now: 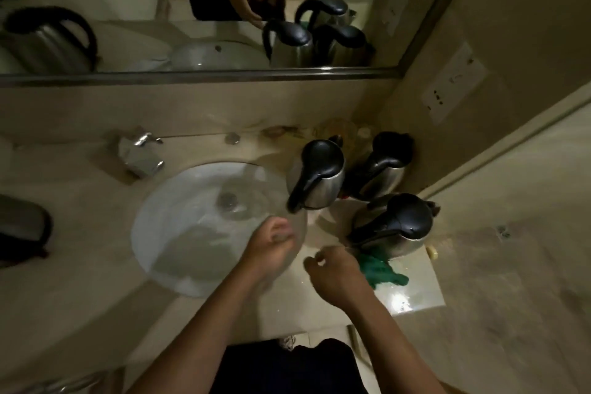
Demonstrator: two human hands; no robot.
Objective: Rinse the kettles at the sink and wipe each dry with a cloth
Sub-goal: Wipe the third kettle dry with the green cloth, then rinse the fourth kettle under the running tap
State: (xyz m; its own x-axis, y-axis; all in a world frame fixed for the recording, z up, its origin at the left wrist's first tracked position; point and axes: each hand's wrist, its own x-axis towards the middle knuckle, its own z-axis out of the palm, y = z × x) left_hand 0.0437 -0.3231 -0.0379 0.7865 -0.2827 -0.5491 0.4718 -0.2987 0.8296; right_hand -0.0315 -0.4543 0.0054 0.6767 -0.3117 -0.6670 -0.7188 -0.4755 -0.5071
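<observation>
Three steel kettles with black lids and handles stand on the counter right of the white sink [166, 233]: one [316, 176] at the basin's edge, one [380, 166] behind it by the wall, one [393, 227] nearest me. A green cloth [380, 269] lies partly under that nearest kettle. My left hand [271, 246] hovers over the basin's right rim, fingers loosely curled, holding nothing. My right hand [335, 269] is over the counter just left of the cloth, fingers loosely curled, holding nothing. A fourth kettle [22, 224] stands at the far left edge.
A chrome tap [140, 153] sits behind the basin at the left. A mirror [192, 9] runs above the backsplash and reflects the kettles. A wall socket plate [454, 86] is on the right wall. The counter's front right corner [415, 294] is wet and shiny.
</observation>
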